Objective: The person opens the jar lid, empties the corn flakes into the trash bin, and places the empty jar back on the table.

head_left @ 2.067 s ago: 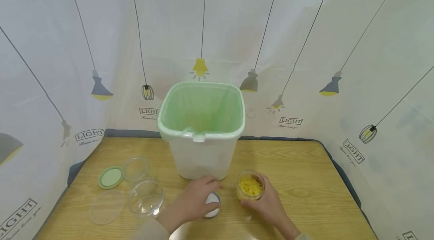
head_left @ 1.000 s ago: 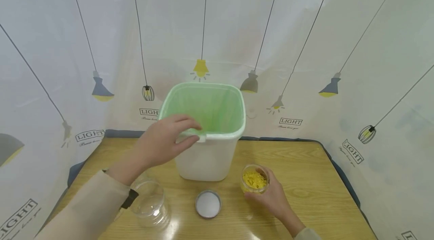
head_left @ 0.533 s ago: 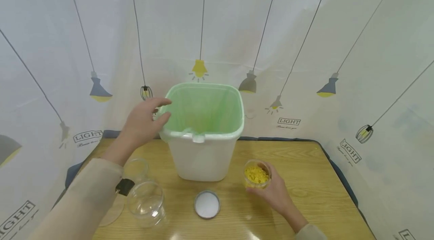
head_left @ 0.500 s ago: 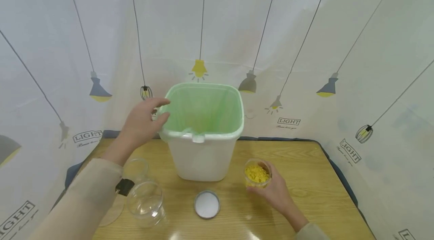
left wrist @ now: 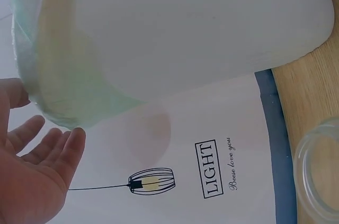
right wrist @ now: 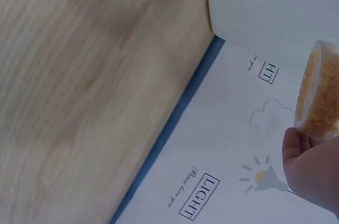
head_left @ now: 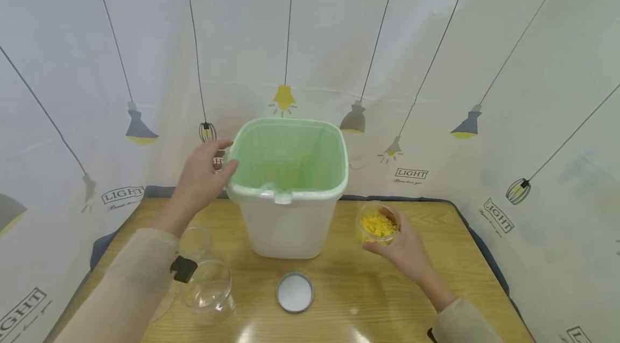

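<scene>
A clear round cup (head_left: 378,224) holds yellow flakes. My right hand (head_left: 411,249) grips its right side, with thumb in front, and appears to hold it above the table. In the right wrist view the cup (right wrist: 322,94) is cut off by the frame's edge. A white bin (head_left: 288,224) with a pale green rim and liner stands at the table's back. My left hand (head_left: 201,173) is at the bin's left rim, thumb and fingers loosely spread. The left wrist view shows its fingers (left wrist: 66,152) against the green edge, apart from one another.
A round lid (head_left: 295,293), white inside with a grey rim, lies in front of the bin. Clear containers (head_left: 207,286) stand at the left. A clear disc (head_left: 164,302) is partly hidden by my left sleeve. A printed curtain (head_left: 436,63) surrounds the table (head_left: 349,305).
My left hand has gone from over the white lid up to the bin's left rim. My right hand has moved the cup back and to the right, and up from the table.
</scene>
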Motion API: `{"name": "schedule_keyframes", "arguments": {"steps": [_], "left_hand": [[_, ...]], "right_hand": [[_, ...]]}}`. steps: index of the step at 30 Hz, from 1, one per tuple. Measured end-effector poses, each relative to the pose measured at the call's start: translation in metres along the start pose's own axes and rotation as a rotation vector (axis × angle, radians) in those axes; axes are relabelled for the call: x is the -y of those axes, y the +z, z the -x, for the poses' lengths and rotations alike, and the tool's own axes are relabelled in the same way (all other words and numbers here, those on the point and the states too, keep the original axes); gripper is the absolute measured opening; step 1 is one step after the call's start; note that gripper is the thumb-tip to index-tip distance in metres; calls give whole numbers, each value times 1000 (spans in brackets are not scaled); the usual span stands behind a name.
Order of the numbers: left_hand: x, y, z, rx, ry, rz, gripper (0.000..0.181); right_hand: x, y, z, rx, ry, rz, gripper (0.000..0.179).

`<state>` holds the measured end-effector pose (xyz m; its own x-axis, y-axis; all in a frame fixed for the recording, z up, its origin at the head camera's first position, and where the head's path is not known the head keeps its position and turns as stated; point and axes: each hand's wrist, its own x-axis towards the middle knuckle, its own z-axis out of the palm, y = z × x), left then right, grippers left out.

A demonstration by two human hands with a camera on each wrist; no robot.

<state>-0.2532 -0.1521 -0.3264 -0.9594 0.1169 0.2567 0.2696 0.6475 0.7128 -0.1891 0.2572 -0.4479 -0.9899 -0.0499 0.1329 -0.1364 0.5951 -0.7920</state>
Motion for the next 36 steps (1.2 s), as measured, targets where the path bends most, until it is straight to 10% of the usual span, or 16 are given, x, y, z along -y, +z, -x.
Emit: {"name": "schedule_keyframes", "arguments": {"steps": [12, 25, 36], "left_hand": [[4, 10, 0, 20, -161, 16, 63], [-3, 15, 2, -4, -199, -8, 60], [-14, 8, 10, 108, -300, -85, 53]], "right_hand": [[17, -21, -7, -7, -40, 18, 98], [54, -50, -27, -60, -149, 109, 99], [96, -74, -42, -8, -173, 167, 103]]}}
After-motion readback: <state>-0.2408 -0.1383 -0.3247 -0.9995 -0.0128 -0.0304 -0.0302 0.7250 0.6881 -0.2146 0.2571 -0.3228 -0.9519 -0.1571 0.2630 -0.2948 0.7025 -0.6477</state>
